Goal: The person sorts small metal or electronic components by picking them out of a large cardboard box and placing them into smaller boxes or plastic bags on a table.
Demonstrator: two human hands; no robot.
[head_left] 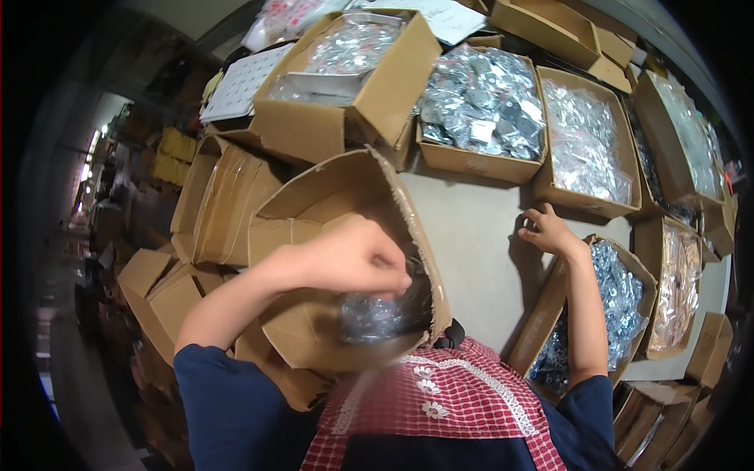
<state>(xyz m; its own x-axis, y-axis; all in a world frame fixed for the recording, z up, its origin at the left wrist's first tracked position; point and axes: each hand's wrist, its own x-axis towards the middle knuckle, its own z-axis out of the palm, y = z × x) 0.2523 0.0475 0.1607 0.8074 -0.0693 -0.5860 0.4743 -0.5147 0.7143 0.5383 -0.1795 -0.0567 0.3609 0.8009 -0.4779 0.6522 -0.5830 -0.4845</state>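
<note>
My left hand [357, 257] is over an open, torn-edged cardboard box [310, 330] close against my body. Its fingers are curled together; whether they hold anything is hidden. Just below the fingers a clear plastic bag [375, 318] shows inside the box, partly blurred. My right hand [547, 230] hovers near the pale tabletop [463, 212], its thumb and fingers apart with nothing between them. It is close to a carton of clear bags [585, 141]. Under my right forearm stands a carton of small bluish metal parts in bags [620, 290].
At the back are a carton of bagged silvery parts [483, 102] and a tilted carton with clear bags [357, 47]. More filled cartons line the right side, one holding brownish bagged pieces [675, 290]. Cardboard boxes [228, 204] crowd the left. A printed sheet [243, 86] lies behind them.
</note>
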